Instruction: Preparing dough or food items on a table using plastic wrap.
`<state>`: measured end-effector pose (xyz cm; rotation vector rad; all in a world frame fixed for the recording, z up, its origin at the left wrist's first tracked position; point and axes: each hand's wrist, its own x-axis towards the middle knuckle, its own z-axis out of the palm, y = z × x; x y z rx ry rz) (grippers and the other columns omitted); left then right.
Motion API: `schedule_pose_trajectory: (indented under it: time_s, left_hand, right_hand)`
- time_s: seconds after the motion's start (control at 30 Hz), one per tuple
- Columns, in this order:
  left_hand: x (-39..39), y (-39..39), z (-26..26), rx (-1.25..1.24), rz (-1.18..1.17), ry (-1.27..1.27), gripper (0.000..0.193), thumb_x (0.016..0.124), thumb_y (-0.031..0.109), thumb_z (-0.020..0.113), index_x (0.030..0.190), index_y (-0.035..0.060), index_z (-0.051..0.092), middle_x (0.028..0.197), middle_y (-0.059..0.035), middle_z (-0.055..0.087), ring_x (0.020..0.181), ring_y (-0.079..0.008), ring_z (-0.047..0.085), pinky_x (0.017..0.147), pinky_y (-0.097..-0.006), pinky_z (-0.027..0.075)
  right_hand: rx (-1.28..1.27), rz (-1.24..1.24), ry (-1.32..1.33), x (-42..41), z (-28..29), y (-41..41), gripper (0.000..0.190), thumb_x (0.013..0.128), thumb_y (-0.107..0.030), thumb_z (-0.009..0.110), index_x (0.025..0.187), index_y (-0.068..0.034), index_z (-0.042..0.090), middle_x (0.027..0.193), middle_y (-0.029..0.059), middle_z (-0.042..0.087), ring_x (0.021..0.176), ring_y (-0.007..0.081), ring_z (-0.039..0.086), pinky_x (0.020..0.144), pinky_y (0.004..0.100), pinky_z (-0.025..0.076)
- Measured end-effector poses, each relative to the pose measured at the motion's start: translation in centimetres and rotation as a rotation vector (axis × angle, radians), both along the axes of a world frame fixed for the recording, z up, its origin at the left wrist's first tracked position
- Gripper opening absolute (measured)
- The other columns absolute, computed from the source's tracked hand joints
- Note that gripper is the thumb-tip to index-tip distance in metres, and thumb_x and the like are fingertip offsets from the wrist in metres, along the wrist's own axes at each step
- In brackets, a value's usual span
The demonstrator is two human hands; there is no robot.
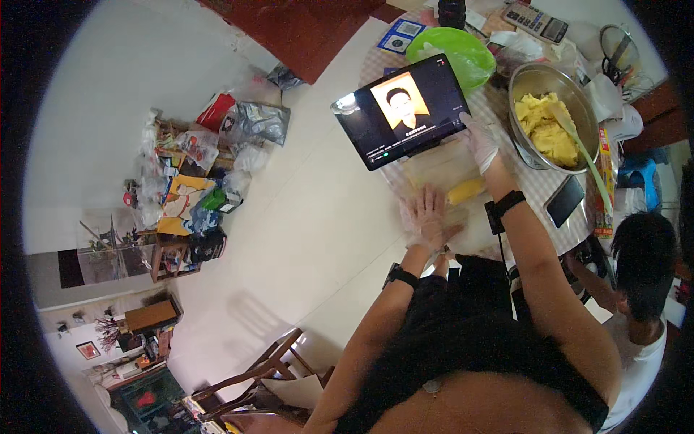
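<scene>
My left hand point(426, 217), in a clear plastic glove, rests with fingers spread at the table's near left edge and appears empty. Right of its fingertips lies a yellow roll of dough point(466, 191) on a pale, translucent sheet point(431, 168). My right hand point(480, 142), gloved too, reaches past the roll to the lower right corner of a tablet point(374, 130). A finger touches that corner; whether the hand grips it is hard to tell. The lit tablet screen shows a person and some writing.
A steel bowl point(515, 130) holds yellow dough point(547, 127) and a pale green spatula point(593, 173). Nearby are a phone point(565, 200), a green bowl point(461, 46) and a calculator point(535, 21). Another person point(642, 271) is close at the right. A wooden chair point(265, 374) stands lower left.
</scene>
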<state>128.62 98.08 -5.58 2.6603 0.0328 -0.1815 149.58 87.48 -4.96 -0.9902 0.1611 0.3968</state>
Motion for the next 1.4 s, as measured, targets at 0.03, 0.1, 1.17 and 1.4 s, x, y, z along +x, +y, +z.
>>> schedule_pose_trajectory:
  time_s: [0.03,0.1,1.17,1.4]
  left_hand:
    - [0.0,0.0,0.2,-0.021,-0.003,0.013,0.096,0.064,0.055,0.065,0.135,0.0044,0.023,0.142,-0.017,0.015,0.133,-0.0342,0.005,0.103,-0.056,0.001]
    - [0.1,0.1,0.3,-0.026,0.001,0.031,0.096,0.064,0.054,0.065,0.135,0.0045,0.024,0.142,-0.017,0.015,0.133,-0.0344,0.005,0.103,-0.0563,0.001]
    - [0.6,0.1,-0.4,-0.009,-0.082,0.203,0.115,0.052,0.07,0.062,0.139,0.0085,0.017,0.146,-0.0143,0.003,0.133,-0.0344,-0.006,0.1,-0.0577,-0.007]
    - [0.6,0.1,-1.3,0.023,-0.058,0.152,0.122,0.047,0.072,0.064,0.139,0.0092,0.014,0.144,-0.0182,0.002,0.132,-0.038,-0.003,0.098,-0.0614,-0.007]
  right_hand:
    - [0.001,0.001,0.004,-0.1,-0.1,0.1,0.027,0.082,-0.02,0.06,0.106,-0.008,0.055,0.101,0.0028,0.059,0.087,0.0134,0.056,0.077,0.0286,0.045]
    - [-0.072,-0.046,0.023,-0.3,0.0,0.2,0.028,0.082,-0.02,0.06,0.106,-0.007,0.054,0.104,0.0025,0.058,0.088,0.0139,0.056,0.079,0.0294,0.045]
    - [0.179,-0.004,0.079,-0.1,-3.0,-2.0,0.048,0.091,-0.03,0.041,0.123,0.005,0.035,0.119,0.0245,0.041,0.108,0.0375,0.045,0.094,0.0484,0.039]
    - [0.099,0.016,0.015,-1.3,-1.9,-2.4,0.045,0.091,-0.028,0.041,0.126,-0.001,0.036,0.119,0.0181,0.044,0.107,0.0316,0.047,0.094,0.0424,0.039]
